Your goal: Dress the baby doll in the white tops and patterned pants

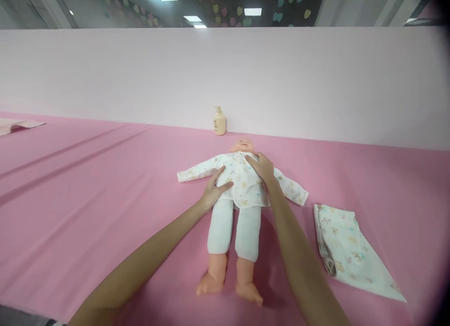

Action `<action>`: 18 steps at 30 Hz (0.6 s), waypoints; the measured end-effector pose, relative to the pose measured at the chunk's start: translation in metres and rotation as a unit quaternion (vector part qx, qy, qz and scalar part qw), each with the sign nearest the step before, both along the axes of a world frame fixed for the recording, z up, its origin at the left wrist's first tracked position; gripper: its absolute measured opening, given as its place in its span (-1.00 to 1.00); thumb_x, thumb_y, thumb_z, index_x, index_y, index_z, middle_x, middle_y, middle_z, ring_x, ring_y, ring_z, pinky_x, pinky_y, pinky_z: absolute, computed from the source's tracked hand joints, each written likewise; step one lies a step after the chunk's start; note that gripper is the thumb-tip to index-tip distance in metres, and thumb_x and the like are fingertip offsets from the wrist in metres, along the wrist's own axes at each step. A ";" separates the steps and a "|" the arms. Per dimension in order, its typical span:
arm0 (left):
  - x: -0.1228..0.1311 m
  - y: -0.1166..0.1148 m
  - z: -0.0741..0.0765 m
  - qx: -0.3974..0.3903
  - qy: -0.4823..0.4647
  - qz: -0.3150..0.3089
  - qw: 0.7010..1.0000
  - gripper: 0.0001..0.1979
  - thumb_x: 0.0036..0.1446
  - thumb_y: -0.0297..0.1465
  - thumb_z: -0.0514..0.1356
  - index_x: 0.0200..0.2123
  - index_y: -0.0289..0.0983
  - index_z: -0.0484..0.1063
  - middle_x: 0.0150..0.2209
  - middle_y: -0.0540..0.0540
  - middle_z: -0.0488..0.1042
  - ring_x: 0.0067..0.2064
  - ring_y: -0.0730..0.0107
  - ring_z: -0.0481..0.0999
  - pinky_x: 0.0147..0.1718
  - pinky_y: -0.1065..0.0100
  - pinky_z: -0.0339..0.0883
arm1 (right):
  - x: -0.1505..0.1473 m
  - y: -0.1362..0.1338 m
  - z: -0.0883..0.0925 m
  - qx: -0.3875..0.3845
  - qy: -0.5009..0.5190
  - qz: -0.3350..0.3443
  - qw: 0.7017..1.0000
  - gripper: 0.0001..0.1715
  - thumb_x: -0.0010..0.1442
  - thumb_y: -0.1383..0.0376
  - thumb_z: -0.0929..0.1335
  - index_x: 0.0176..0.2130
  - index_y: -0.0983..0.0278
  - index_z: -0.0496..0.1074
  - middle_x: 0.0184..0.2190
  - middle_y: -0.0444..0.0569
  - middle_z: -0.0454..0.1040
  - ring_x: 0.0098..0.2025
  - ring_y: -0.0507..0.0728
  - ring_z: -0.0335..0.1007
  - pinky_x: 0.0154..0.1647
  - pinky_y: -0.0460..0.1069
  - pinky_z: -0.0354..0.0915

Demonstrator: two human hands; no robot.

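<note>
A baby doll lies on its back on the pink surface, feet toward me. It wears a white patterned baby shirt, and its legs are white down to bare lower legs and feet. The shirt's sleeves spread out to both sides, and no doll hands show at the cuffs. My left hand rests against the shirt's left side, thumb stretched across the front and apart from the fingers. My right hand lies on the upper chest near the collar, thumb and fingers apart; some fingers are hidden.
Behind the doll's head stands a cream pump bottle near the white padded wall. A folded patterned cloth lies to the right. At the far left is a pale cloth. The pink cover has creases on the left.
</note>
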State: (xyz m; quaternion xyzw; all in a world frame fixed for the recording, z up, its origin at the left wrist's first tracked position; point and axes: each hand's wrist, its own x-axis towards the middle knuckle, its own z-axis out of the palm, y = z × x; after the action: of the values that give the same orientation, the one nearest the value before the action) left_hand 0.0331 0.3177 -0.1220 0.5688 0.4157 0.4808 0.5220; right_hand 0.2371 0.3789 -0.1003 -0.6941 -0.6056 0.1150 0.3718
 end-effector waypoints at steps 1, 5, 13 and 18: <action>0.000 0.000 -0.002 0.005 0.003 0.010 1.000 -0.27 -0.06 -0.27 0.33 0.20 -0.15 0.20 0.24 -0.09 0.20 0.25 0.15 0.19 0.17 0.23 0.18 | 0.000 0.000 -0.001 0.001 0.005 0.004 1.000 -0.41 0.09 -0.13 0.26 -0.08 0.20 0.40 -0.06 0.00 0.47 0.00 0.25 0.35 0.07 0.16 0.15; 0.001 0.000 -0.013 0.034 0.003 0.042 0.999 -0.32 -0.05 -0.29 0.32 0.17 -0.18 0.24 0.22 -0.10 0.24 0.25 0.15 0.19 0.20 0.23 0.13 | 0.001 -0.006 0.017 0.083 0.078 0.004 0.993 -0.43 0.01 -0.02 0.36 -0.05 0.23 0.35 -0.06 0.02 0.44 -0.02 0.21 0.34 0.03 0.11 0.21; -0.007 -0.016 -0.021 0.040 -0.023 0.036 0.998 -0.46 0.13 -0.26 0.15 0.17 -0.24 0.23 0.25 -0.12 0.19 0.24 0.22 0.20 0.18 0.26 0.12 | 0.023 -0.107 0.128 0.408 0.055 -0.009 0.911 -0.72 0.24 0.24 0.16 -0.10 0.25 0.32 -0.27 -0.02 0.43 -0.20 0.04 0.38 -0.15 -0.02 0.26; -0.028 -0.054 -0.026 0.080 0.056 0.040 0.994 -0.51 0.18 -0.21 0.06 0.14 -0.28 0.27 0.19 -0.17 0.29 0.17 0.23 0.30 0.18 0.19 0.12 | 0.072 -0.184 0.086 -0.030 -0.176 0.041 0.983 -0.61 0.08 0.19 0.32 -0.10 0.29 0.44 -0.10 0.13 0.45 -0.05 0.24 0.36 -0.07 0.09 0.22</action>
State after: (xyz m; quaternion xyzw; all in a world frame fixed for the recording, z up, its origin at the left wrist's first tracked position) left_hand 0.0053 0.2634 -0.1480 0.6174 0.4271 0.5003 0.4314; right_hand 0.3092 0.1953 -0.0140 -0.6888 -0.6858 0.0240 0.2338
